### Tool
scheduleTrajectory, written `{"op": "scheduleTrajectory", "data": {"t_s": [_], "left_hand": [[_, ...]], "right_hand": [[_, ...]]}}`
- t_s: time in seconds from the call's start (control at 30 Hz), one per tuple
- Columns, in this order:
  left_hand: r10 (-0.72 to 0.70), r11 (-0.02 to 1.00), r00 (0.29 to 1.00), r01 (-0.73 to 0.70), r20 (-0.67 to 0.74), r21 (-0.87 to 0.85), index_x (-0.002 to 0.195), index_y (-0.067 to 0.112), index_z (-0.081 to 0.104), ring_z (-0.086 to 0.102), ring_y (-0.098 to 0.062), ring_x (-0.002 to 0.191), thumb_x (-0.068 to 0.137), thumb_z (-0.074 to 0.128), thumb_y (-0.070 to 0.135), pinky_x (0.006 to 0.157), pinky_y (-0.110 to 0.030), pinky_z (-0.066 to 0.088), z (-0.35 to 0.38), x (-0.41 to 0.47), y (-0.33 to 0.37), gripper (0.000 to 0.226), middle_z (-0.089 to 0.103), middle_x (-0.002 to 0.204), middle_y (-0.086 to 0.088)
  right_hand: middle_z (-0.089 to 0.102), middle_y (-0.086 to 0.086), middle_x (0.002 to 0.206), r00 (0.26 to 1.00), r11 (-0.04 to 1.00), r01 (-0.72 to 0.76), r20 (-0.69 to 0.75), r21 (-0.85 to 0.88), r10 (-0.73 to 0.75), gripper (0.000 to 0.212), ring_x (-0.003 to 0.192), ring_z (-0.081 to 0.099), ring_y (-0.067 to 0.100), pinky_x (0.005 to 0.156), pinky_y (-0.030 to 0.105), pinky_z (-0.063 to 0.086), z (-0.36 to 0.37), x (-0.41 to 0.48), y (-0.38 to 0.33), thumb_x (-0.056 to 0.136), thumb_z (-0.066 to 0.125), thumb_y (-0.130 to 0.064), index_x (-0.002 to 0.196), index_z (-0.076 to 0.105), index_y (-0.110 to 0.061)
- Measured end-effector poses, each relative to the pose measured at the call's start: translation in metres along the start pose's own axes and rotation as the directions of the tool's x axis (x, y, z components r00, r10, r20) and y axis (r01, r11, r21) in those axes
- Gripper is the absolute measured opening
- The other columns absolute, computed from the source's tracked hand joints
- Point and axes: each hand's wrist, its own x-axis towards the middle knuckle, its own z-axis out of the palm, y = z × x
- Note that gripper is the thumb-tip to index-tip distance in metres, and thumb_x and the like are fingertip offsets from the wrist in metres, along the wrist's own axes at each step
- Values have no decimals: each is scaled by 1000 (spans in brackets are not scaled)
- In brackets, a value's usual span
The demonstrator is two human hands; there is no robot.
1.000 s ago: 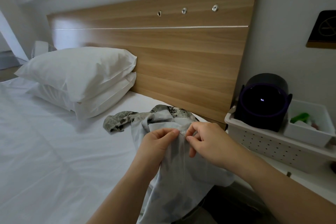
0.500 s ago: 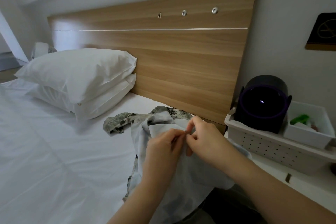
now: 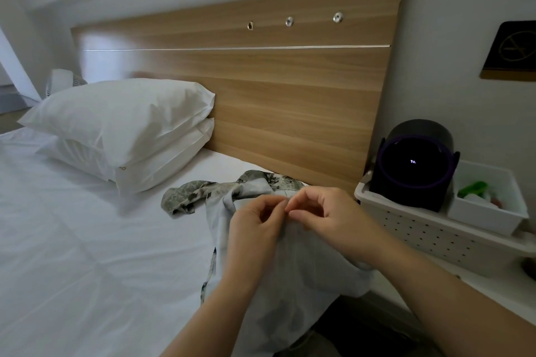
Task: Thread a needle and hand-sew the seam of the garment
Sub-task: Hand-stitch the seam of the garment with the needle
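Head view: garment (image 3: 290, 284), thin, limp, light cloth draped over the bed's (image 3: 87, 255) right edge near the headboard corner, left hand (image 3: 255, 226) and right hand (image 3: 327, 217) both pinching its folded upper edge, probably the firmest hold; needle too small to see.

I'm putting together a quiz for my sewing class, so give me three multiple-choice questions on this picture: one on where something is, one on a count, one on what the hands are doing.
1. Where does the dark round device stand? A on a chair; B in the white basket; C on the floor.
2. How many pillows are stacked? A one; B two; C four.
3. What are the left hand and right hand doing? A lying flat on a table; B holding scissors; C pinching the garment.
Answers: B, it sits inside the basket's rim; B, one pillow lies on another; C, both sets of fingertips pinch at its top edge.
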Motion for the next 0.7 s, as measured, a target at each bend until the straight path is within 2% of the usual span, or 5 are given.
{"op": "scheduleTrajectory", "data": {"t_s": [0.27, 0.4, 0.53, 0.6, 0.7], "left_hand": [[109, 994, 993, -109, 51, -11, 82, 30, 72, 65, 3, 78, 88, 65, 9, 70, -8, 46, -5, -11, 1, 23, 72, 81, 18], [153, 988, 984, -151, 88, -28, 84, 28, 73, 65, 4, 77, 87, 65, 6, 69, -7, 45, -4, -14, 5, 24, 73, 81, 17], [114, 993, 989, -110, 97, -44, 78, 31, 74, 64, 2, 74, 87, 66, 8, 68, -11, 47, -8, -12, 4, 27, 72, 79, 13], [37, 996, 990, -25, 137, -88, 76, 33, 74, 62, -2, 73, 88, 65, 11, 68, -16, 49, -10, -11, 3, 26, 71, 77, 11], [-107, 958, 959, 170, 261, -231, 74, 29, 73, 63, -9, 75, 85, 66, 21, 71, -25, 51, -12, -8, 2, 15, 69, 75, 7]], "right_hand": [[63, -13, 91, 993, 978, -105, -80, -182, 92, 16, 85, 54, -1, 75, 20, 41, -14, 12, 12, 86, 63, -41, 79, 70, -29], [73, -1, 78, 969, 970, -234, 92, 69, 227, 24, 72, 60, 4, 73, 26, 47, -13, 14, 5, 88, 63, -36, 67, 74, -30], [66, -5, 64, 955, 934, -262, -72, 241, 286, 29, 50, 53, 0, 61, 17, 42, -16, 19, 4, 92, 59, -27, 68, 73, -22], [64, 3, 69, 894, 785, -251, -174, 567, 412, 33, 43, 45, 4, 45, 15, 37, -25, 26, 5, 99, 48, -22, 71, 65, -13], [69, 10, 65, 819, 269, -131, -49, 954, 572, 32, 50, 65, 17, 44, 21, 51, -37, 31, 7, 104, 34, -19, 79, 49, -7]]}}
